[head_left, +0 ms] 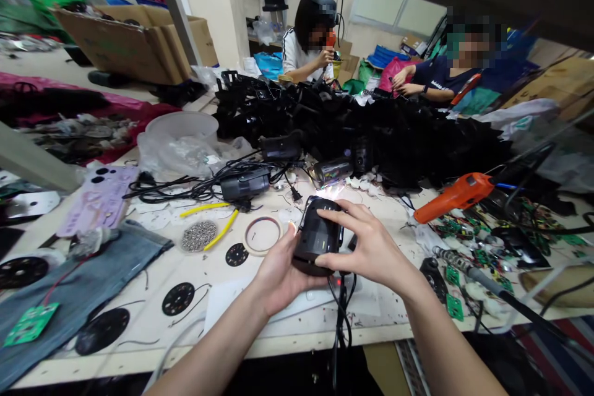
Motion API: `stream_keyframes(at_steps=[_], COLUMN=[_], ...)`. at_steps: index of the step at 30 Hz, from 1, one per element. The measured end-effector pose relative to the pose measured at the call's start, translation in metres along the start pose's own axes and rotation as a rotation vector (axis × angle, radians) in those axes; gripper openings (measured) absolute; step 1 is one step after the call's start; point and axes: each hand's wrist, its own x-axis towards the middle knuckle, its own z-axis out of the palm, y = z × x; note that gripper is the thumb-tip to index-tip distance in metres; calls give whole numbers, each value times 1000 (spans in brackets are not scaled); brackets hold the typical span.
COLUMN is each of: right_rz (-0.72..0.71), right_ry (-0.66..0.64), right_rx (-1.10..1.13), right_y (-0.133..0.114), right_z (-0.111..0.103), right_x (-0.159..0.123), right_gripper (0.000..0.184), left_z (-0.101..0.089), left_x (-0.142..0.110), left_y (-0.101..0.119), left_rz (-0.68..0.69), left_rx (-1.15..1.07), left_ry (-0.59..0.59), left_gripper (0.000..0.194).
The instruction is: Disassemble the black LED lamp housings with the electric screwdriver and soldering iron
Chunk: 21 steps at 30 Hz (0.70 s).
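Note:
Between my hands is a black plastic device housing (317,235) with a black cable hanging from it. My left hand (278,275) supports it from the left and below, fingers curled under it. My right hand (366,241) grips its right side, with thumb and fingers on the dark casing. A bright light shows just behind the housing. Below it, a white board or power strip with a small red light (339,282) lies partly hidden by my hands. Left of my left hand are a roll of tape (262,236) and a perforated black disc (237,254).
A dish of screws (198,237), yellow-handled tool (221,230) and phone (98,198) lie left. An orange electric screwdriver (455,197), soldering iron (492,284) and green circuit boards (501,223) are right. Black parts (352,117) are heaped behind; two people work beyond.

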Motion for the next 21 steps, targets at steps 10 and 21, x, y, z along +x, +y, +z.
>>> stream_keyframes(at_steps=[10,21], right_rz=[-5,32], right_ry=[-24,-59], right_rx=[37,65], right_y=[7,6], right_z=[1,2], right_x=[-2,-2], right_gripper=[68,69], left_z=[1,5], left_x=[-1,-3], left_y=[0,2], left_rz=[0,-6], left_rx=[17,40], left_ry=[-10,15], left_gripper=[53,58])
